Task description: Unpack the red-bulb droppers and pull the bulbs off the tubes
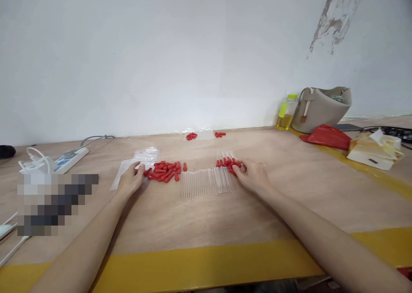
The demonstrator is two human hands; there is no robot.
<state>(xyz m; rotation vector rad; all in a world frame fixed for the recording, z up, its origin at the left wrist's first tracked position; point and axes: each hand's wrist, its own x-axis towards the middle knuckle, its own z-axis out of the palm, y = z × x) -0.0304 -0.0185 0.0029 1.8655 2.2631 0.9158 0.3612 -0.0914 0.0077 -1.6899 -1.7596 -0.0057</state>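
My left hand point(131, 177) is at the left end of a loose heap of red rubber bulbs point(165, 170), its thumb and fingers closed at one red bulb point(147, 172). Right of the heap lies a row of clear glass dropper tubes point(204, 182), side by side. Beyond the row's right end are droppers fitted with red bulbs point(225, 161), their clear tips pointing away from me. My right hand point(254, 173) rests beside them, its fingers closed around the bulb end of a dropper, mostly hidden by the fingers.
Clear plastic bags point(144, 155) lie by my left hand. Small bagged red bulbs point(192, 136) sit near the wall. A power strip point(72, 159) is at left. At right stand a bottle of yellow liquid point(286, 115), a grey bag point(323, 108), a red pouch point(331, 136) and a tissue pack point(373, 151).
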